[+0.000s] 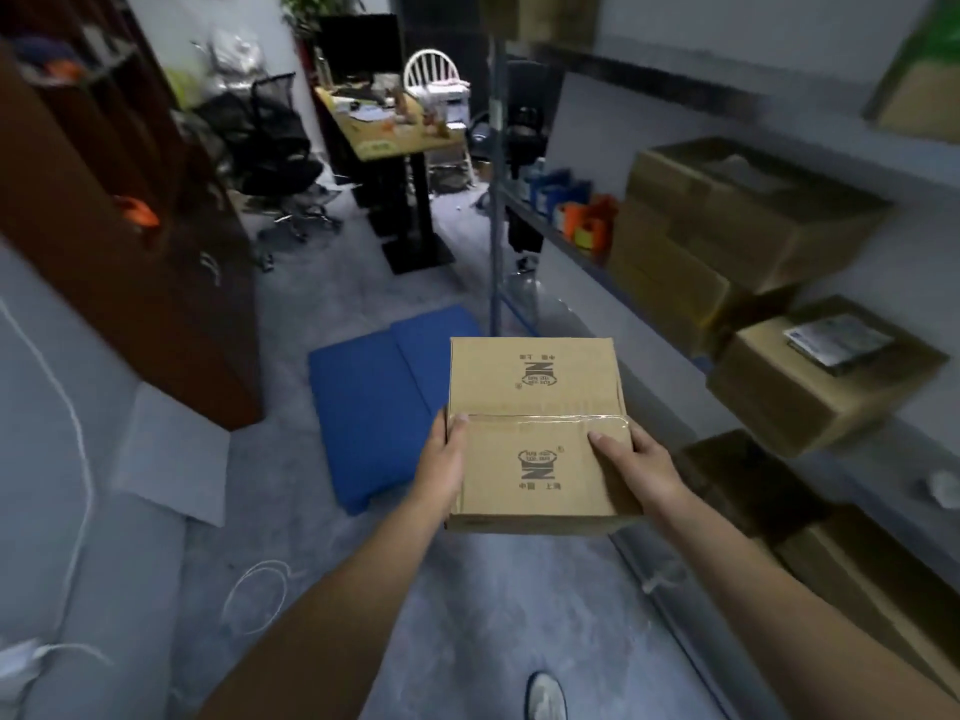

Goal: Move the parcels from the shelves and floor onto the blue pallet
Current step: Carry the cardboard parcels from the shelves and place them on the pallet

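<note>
A brown cardboard parcel point(535, 433), taped across the top and printed with a dark logo, is held in the air at the middle of the view. The left hand point(447, 459) clamps its left side and the right hand point(631, 467) its right side. Both thumbs lie on the lid, and the other fingers are hidden beneath the parcel.

The flat blue pallet point(379, 402) lies on the grey floor at 10 o'clock from the parcel, which covers the pallet's right edge.

At 3 o'clock stands a grey metal shelf rack point(496, 200), heavily blurred. It carries a large open-topped cardboard box point(727, 226) and a smaller cardboard box with a paper label point(815, 376) that cannot be read. More brown cartons point(753, 491) low at 4 o'clock are dim and cut off by the frame edge.

At 9 o'clock a dark brown wooden cabinet point(130, 252) runs out of the frame. At 12 o'clock a cluttered yellow-topped desk point(395, 127) is too blurred to tell what is on it. The toe of a pale shoe point(545, 696) shows at 6 o'clock.
</note>
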Tool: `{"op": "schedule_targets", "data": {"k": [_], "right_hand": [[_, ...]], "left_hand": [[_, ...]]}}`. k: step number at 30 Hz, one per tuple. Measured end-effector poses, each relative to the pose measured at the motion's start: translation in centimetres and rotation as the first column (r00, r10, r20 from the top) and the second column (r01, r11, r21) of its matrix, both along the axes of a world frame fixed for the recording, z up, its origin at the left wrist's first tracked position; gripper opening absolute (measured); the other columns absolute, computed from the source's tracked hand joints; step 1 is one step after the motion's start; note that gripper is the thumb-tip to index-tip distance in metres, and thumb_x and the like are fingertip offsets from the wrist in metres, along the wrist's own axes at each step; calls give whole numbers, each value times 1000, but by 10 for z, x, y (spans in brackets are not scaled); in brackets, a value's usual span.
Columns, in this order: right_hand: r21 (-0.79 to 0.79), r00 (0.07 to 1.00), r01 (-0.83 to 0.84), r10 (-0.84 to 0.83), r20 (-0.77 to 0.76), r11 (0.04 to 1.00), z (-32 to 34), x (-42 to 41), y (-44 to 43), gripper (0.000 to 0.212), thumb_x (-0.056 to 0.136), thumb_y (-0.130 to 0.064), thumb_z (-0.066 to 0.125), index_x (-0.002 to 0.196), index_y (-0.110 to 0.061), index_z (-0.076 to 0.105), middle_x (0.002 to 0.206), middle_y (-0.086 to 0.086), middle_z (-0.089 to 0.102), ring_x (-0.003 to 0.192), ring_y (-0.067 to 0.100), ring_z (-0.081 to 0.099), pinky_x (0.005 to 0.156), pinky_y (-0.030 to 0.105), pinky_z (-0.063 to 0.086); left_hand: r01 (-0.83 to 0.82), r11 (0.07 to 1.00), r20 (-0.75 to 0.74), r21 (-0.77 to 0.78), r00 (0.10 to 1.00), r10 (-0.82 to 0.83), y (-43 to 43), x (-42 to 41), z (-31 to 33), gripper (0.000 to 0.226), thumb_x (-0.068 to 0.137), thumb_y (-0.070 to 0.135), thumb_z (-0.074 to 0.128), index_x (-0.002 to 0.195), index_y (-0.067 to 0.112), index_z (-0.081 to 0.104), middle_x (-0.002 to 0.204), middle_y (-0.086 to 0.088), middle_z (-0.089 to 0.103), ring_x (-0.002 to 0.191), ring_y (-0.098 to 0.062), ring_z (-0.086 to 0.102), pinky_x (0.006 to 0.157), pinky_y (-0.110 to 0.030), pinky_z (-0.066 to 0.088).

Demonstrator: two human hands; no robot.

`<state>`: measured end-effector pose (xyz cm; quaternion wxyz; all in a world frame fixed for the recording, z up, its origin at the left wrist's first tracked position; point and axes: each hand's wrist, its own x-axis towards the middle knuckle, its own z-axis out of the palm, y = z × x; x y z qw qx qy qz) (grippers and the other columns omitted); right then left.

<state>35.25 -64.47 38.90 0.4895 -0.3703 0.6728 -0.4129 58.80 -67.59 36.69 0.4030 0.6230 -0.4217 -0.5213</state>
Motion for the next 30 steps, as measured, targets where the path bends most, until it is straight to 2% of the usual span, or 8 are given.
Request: {"op": "schedule_targets", "data": {"k": [2, 5, 7, 11, 15, 19, 23, 30], "right_hand": [[-30, 997, -73, 72, -22, 997, 4, 12, -48, 36, 89, -37, 65, 125, -32, 59, 117, -5, 64, 96, 11, 60, 71, 30, 47], [-23, 981, -192, 191, -40, 981, 8, 36, -119, 44, 89, -37, 65, 131, -31, 57, 120, -2, 64, 104, 19, 60, 89, 38, 48], [-18, 966, -257, 257, -25, 966, 9, 55, -160, 43, 89, -38, 66, 130, -31, 57, 119, -2, 65, 104, 20, 60, 91, 39, 49], [-16, 940, -342, 342, 6, 940, 9, 97, -228, 42, 88, -36, 67, 128, -32, 58, 111, -6, 66, 96, 14, 61, 75, 31, 48], [4, 904, -428, 428, 22, 904, 0, 149, -286, 37, 87, -38, 68, 123, -36, 59, 108, -11, 67, 93, 11, 62, 67, 27, 46], [18, 885, -466, 465, 10, 885, -9, 206, -348, 31, 87, -38, 67, 117, -41, 58, 98, -19, 64, 88, 6, 60, 61, 22, 42], [26, 902, -432, 433, -4, 901, -12, 258, -409, 27, 88, -38, 67, 113, -40, 57, 100, -17, 64, 88, 6, 59, 62, 23, 41], [64, 935, -353, 351, 42, 933, -17, 318, -507, 26, 87, -46, 58, 112, -47, 61, 107, -14, 64, 98, 13, 58, 68, 31, 43]], "left_hand": [[-78, 997, 20, -19, 997, 78, -30, 16, 9, 34, 101, 53, 35, 133, 43, 43, 96, 23, 60, 83, 5, 58, 59, -13, 40], [-191, 980, 28, -52, 981, 192, -72, 41, 16, 35, 100, 52, 38, 131, 39, 48, 96, 21, 64, 76, 4, 65, 53, -11, 45], [-274, 958, 23, -82, 961, 277, -97, 59, 16, 35, 100, 49, 41, 130, 35, 52, 95, 20, 65, 74, 9, 65, 53, -6, 46], [-372, 924, 43, -85, 925, 377, -139, 97, 11, 39, 101, 47, 40, 135, 30, 50, 114, 11, 64, 94, 3, 59, 75, -19, 44], [-425, 903, 57, -62, 902, 429, -176, 141, 4, 42, 103, 48, 33, 138, 28, 47, 128, 2, 58, 113, -17, 58, 98, -42, 46], [-427, 897, 63, -112, 898, 436, -222, 190, -11, 37, 103, 47, 33, 128, 26, 52, 116, 5, 63, 103, -4, 63, 80, -21, 52], [-414, 909, -28, -50, 910, 413, -295, 240, -9, 43, 104, 44, 33, 141, 24, 46, 129, -2, 61, 113, -16, 60, 101, -42, 48], [-403, 915, -50, -25, 914, 402, -410, 308, -4, 46, 103, 47, 38, 145, 29, 44, 132, -3, 59, 116, -18, 58, 107, -42, 43]]}}
